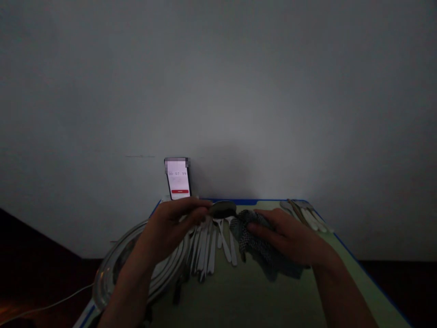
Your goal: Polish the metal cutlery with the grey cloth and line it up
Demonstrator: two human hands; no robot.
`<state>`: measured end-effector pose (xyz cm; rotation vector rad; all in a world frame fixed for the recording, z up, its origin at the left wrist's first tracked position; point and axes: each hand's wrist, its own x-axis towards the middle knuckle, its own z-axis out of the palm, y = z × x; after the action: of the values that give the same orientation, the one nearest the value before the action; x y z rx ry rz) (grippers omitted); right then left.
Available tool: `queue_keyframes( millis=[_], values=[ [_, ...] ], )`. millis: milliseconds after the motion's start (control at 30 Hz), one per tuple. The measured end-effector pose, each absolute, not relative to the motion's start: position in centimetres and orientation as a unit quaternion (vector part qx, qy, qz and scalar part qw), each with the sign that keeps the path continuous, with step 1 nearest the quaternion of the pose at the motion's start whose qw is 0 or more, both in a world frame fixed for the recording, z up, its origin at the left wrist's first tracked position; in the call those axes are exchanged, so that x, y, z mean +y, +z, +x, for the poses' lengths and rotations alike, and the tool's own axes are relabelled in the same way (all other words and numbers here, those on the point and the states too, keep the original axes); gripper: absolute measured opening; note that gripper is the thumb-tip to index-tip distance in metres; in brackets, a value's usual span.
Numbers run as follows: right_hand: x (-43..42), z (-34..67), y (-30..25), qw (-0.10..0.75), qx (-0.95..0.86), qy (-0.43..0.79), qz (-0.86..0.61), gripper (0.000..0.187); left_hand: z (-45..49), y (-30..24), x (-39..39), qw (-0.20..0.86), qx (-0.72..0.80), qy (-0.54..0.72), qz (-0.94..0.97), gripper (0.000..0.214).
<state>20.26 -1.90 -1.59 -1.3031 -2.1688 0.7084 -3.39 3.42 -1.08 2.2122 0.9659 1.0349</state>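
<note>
My left hand [170, 223] pinches the handle of a metal spoon [222, 209] and holds it level above the table. The fingers of my right hand [287, 234] are closed on a checked cloth [259, 246] that touches the spoon's bowl from the right. Below the spoon, several pieces of cutlery [211, 246] lie side by side on the green table [239, 296].
A round metal tray [116, 269] sits at the table's left edge, under my left forearm. More cutlery [307, 214] lies at the far right corner. A lit phone [178, 178] leans upright on the grey wall. A white cable [44, 307] runs at lower left.
</note>
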Motion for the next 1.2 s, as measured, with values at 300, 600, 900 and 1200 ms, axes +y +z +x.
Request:
queue_keyframes(
  millis=[300, 600, 900, 1200],
  values=[
    [-1.0, 18.1, -2.9, 0.280, -0.793, 0.173, -0.512, 0.023, -1.9, -0.9, 2.7, 0.168, 0.375, 0.305, 0.859, 0.019],
    [-0.3, 17.5, -3.9, 0.350, -0.754, 0.169, -0.530, 0.019, -0.9, -1.8, 2.5, 0.144, 0.368, 0.174, 0.902, 0.025],
    [2.0, 17.0, -5.0, 0.747, -0.337, 0.378, -0.431, 0.038, 0.2, -2.5, 2.1, 0.282, 0.408, 0.134, 0.858, 0.049],
    [1.9, 15.3, -4.9, 0.812, -0.205, 0.416, -0.355, 0.033, 2.3, -3.5, 1.1, 0.401, 0.341, 0.037, 0.850, 0.026]
  ],
)
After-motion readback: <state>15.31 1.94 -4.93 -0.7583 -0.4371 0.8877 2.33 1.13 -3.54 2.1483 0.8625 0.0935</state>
